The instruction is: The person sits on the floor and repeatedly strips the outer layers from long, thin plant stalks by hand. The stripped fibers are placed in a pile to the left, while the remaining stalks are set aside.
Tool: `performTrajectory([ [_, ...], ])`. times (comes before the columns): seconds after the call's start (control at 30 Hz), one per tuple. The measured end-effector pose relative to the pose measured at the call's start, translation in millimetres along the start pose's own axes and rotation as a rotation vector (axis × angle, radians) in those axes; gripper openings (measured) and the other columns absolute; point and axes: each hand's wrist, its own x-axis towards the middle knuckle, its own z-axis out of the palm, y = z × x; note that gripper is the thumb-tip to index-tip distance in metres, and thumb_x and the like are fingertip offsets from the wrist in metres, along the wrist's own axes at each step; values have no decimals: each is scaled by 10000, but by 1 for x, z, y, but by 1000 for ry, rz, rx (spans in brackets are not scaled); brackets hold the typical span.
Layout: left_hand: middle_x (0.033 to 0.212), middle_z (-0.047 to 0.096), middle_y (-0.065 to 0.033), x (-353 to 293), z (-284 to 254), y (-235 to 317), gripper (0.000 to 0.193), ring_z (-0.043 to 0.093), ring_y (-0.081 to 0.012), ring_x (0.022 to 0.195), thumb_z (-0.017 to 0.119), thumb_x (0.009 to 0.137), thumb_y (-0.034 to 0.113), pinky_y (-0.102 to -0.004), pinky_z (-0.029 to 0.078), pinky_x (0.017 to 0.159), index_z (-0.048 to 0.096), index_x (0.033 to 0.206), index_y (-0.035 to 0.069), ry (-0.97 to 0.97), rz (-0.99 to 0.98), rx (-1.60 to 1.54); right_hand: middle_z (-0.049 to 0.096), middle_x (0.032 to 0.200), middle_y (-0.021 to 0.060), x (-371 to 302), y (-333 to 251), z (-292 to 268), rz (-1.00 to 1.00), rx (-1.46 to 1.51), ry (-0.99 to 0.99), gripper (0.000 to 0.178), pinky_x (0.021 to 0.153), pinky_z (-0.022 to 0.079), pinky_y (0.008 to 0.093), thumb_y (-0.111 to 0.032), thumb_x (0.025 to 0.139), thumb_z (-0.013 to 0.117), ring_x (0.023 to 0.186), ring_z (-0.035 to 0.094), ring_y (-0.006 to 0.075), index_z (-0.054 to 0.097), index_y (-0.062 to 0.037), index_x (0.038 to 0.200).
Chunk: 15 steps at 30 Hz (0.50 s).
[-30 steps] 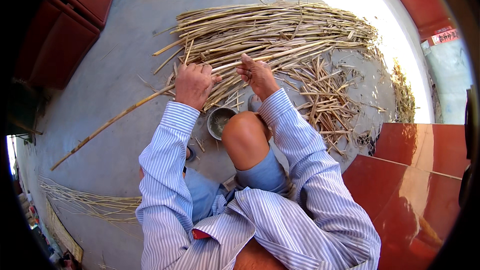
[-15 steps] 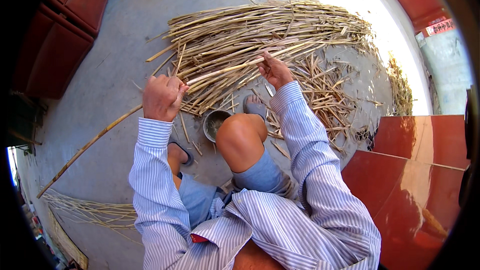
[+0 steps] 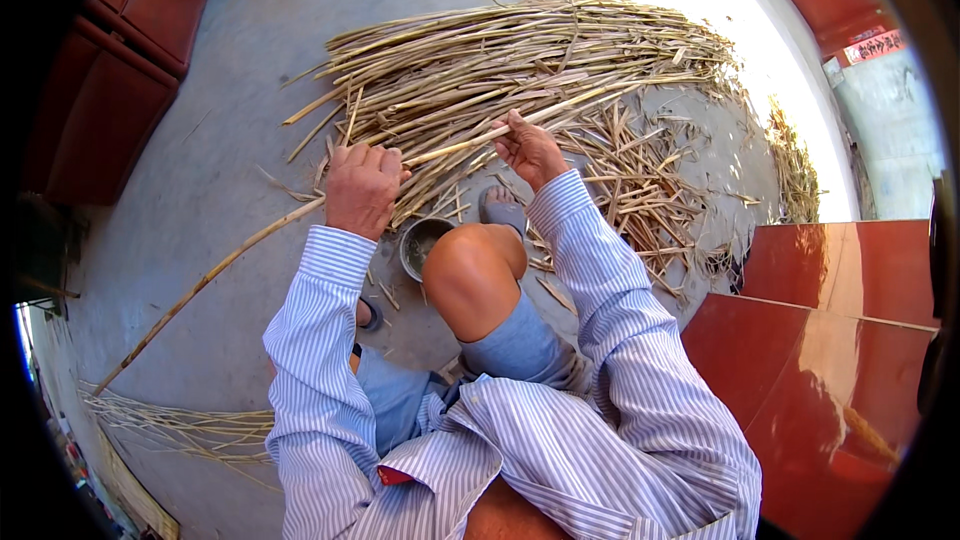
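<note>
A long, slender tan stalk runs slantwise across the view, its lower end at the far left near the floor. My left hand is closed around its middle, with the knuckles up. Beyond that fist, a paler stretch of the stalk reaches to my right hand, whose thumb and fingers pinch it. Past my right hand the stalk overlaps the big pile of dry stalks, so its far end is hard to pick out. Whatever lies inside my left fist is hidden.
Peeled husk scraps lie right of my knee. Between my feet stands a small metal bowl holding liquid. Thin pale strips are spread on the floor at lower left. Red glossy panels stand at right, dark red seats at upper left.
My left hand has moved right and slightly up, closer to my right hand. The stalk's lower end has shifted a little right. My right hand keeps its pinch, slightly further left.
</note>
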Motion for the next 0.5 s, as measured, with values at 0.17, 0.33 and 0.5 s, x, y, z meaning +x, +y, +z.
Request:
performTrajectory([
  [0.17,717,586,-43,4,27,15,215,578,-211,738,666,825,295,-363,434,683,588,780,99,-9,27,-73,703,878,88,-27,9,20,-36,-94,-105,275,552,550,249,-323,959,567,776,697,172,622,-58,915],
  [0.33,696,618,-67,8,27,12,260,602,-234,668,683,815,326,-390,451,627,616,744,86,-30,-53,-253,703,891,98,-38,1,25,-3,-185,-128,271,598,571,245,-313,973,540,753,695,171,614,-51,968],
  [0.5,650,645,-96,14,14,-3,358,604,-211,590,756,786,346,-361,469,551,653,729,8,-357,-595,-775,697,993,150,-38,-1,14,-98,-86,-388,233,702,596,264,-240,966,559,839,702,209,626,-21,1009],
])
